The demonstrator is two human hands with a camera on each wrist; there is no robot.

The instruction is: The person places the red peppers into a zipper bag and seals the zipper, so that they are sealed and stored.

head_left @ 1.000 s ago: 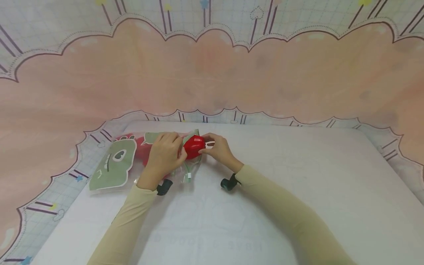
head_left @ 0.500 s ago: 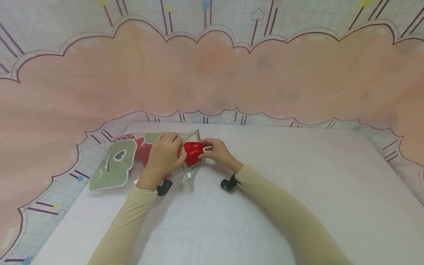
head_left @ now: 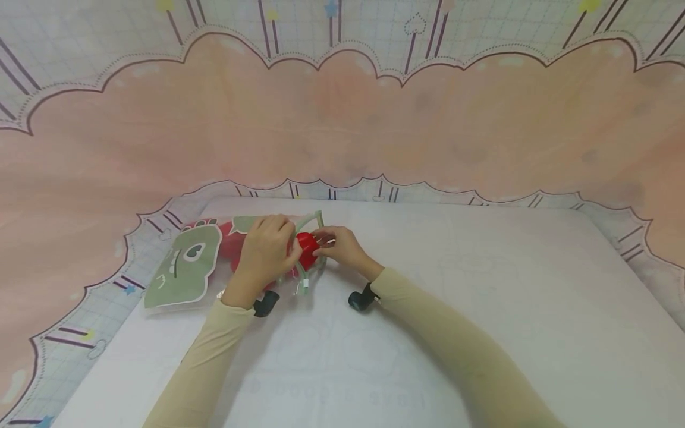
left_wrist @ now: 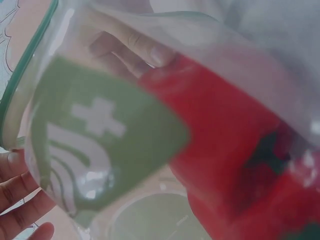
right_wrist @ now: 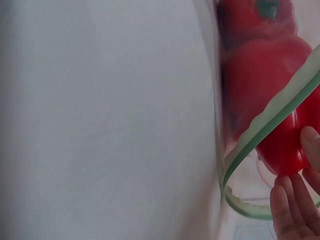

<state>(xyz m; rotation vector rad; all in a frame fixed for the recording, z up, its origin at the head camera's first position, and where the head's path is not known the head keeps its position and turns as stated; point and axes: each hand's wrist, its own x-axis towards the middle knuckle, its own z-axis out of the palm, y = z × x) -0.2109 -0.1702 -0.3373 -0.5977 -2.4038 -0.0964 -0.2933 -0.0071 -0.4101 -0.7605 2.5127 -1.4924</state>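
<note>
A clear zip bag (head_left: 184, 261) with a green cartoon face lies on the left part of the table. My left hand (head_left: 269, 249) grips the bag near its mouth, fingers curled over the plastic. Red bell peppers (right_wrist: 260, 70) show through the film. At the green-edged mouth, my right hand (head_left: 345, 248) holds a glossy red bell pepper (head_left: 307, 251) by its end between thumb and fingers, partly within the opening. In the right wrist view, the green zip strip (right_wrist: 272, 122) crosses in front of this pepper (right_wrist: 282, 150). My left hand hides part of the bag.
The white table (head_left: 481, 297) stretches to the right and front. A patterned peach curtain (head_left: 342, 131) stands behind it. Small black wrist cameras hang under both wrists. A white zip slider (head_left: 306, 283) sits at the near end of the bag's mouth.
My right hand has shifted left and slightly down with the bell pepper, which has turned and gone deeper into the bag's mouth. My left hand has stayed on the bag.
</note>
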